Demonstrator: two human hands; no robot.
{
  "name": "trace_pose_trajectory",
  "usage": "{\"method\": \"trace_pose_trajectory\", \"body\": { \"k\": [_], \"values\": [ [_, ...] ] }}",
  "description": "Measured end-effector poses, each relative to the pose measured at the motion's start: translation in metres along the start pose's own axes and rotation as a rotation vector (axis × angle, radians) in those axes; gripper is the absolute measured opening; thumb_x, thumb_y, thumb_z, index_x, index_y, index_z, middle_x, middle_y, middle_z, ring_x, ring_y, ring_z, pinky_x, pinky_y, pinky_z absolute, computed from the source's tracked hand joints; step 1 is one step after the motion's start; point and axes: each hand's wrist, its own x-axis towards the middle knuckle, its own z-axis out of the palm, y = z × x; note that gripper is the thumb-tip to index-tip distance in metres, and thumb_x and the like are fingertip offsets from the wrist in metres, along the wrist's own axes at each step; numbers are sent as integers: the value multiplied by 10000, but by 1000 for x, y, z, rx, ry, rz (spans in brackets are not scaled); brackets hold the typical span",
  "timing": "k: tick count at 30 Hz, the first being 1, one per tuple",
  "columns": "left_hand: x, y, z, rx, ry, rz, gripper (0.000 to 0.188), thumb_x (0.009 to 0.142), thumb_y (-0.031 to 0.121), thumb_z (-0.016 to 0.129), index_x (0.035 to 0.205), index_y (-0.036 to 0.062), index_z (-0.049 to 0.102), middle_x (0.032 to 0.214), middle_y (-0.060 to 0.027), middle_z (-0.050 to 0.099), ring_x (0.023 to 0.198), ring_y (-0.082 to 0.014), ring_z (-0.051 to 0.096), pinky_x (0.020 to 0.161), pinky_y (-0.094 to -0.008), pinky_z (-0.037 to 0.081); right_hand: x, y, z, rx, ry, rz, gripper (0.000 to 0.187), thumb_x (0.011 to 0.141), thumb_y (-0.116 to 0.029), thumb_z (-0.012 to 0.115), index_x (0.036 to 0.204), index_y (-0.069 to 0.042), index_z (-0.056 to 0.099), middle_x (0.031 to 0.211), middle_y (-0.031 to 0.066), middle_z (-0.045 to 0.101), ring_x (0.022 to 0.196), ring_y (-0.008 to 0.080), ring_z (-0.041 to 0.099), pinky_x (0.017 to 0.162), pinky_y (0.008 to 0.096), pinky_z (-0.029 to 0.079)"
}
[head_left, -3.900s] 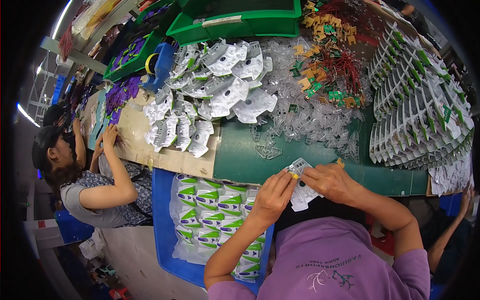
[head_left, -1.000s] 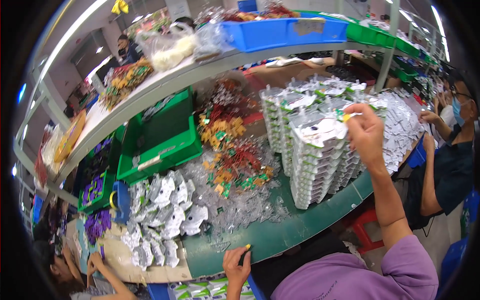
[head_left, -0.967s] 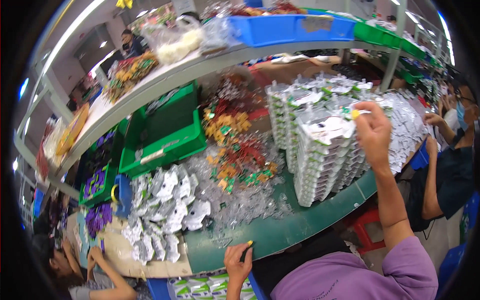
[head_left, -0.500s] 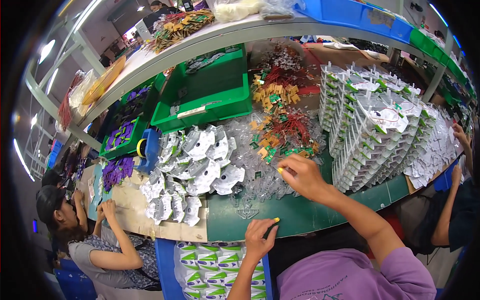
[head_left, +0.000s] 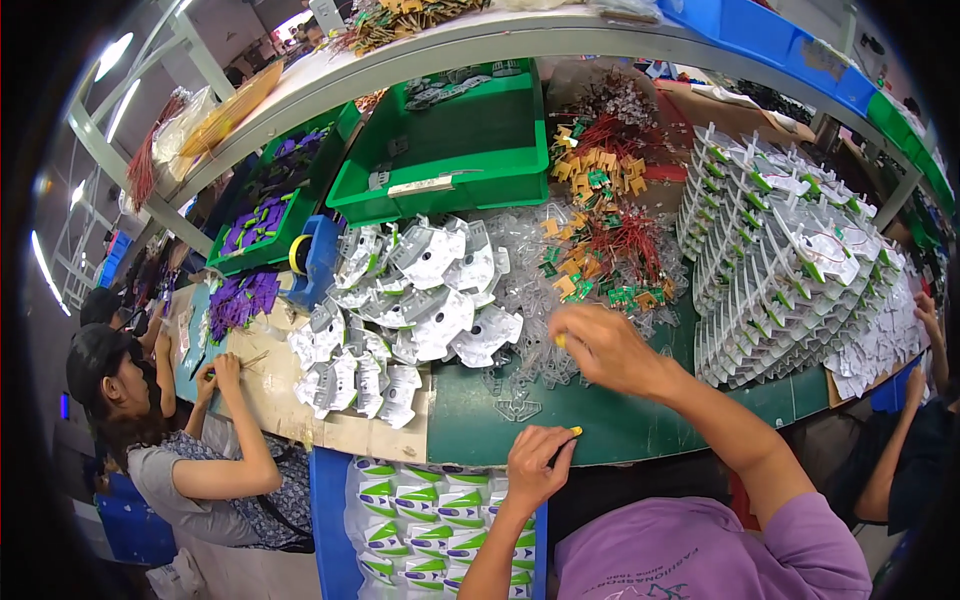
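My right hand (head_left: pixel 603 348) is over the near side of a heap of clear plastic parts (head_left: pixel 535 290), fingers bent down and pressed together. A yellow finger cover shows on one fingertip; what the fingers hold, if anything, is hidden. At the near edge of the green tabletop (head_left: pixel 620 425) is my left hand (head_left: pixel 540 466). Its index finger, with a yellow cover, points away from the thumb, the other fingers are curled, and nothing shows between them. Just beyond it lies a single clear plastic piece (head_left: pixel 517 408). Small green-and-tan circuit boards with red wires (head_left: pixel 620 250) lie behind my right hand.
White curved shells (head_left: pixel 435 320) are piled on the left, before a green bin (head_left: pixel 440 190). Tall stacks of clear-and-white assemblies (head_left: pixel 790 270) stand right. A blue crate (head_left: pixel 330 520) holds white-green units below the table edge. A co-worker (head_left: pixel 215 460) sits left; another person's arms (head_left: pixel 900 420) show right.
The view has shifted, so the table sits further right. My right hand has turned downward and moved nearer the clear parts. My left hand stays near the table edge, its fingers more curled.
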Motion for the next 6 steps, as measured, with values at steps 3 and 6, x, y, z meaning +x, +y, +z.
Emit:
{"method": "trace_pose_trajectory", "body": {
  "k": [3, 6],
  "values": [
    [2, 1, -1, 16, -12, -25, 136, 768, -14, 736, 895, 30, 709, 877, -95, 712, 789, -268, 654, 712, -363, 495, -28, -21, -13, 406, -167, -41, 146, 791, -23, 626, 930, -31, 669, 921, 161, 658, 926, 292, 653, 813, 441, 524],
    [-1, 6, 0, -21, -4, -69, 130, 776, -13, 733, 895, 33, 710, 878, -99, 713, 797, -271, 657, 716, -367, 497, -72, -3, -17, 1080, -326, 379, 222, 823, -197, 674, 1019, -92, 674, 1095, 138, 685, 1054, 350, 647, 1009, 387, 469]
  ]
}}
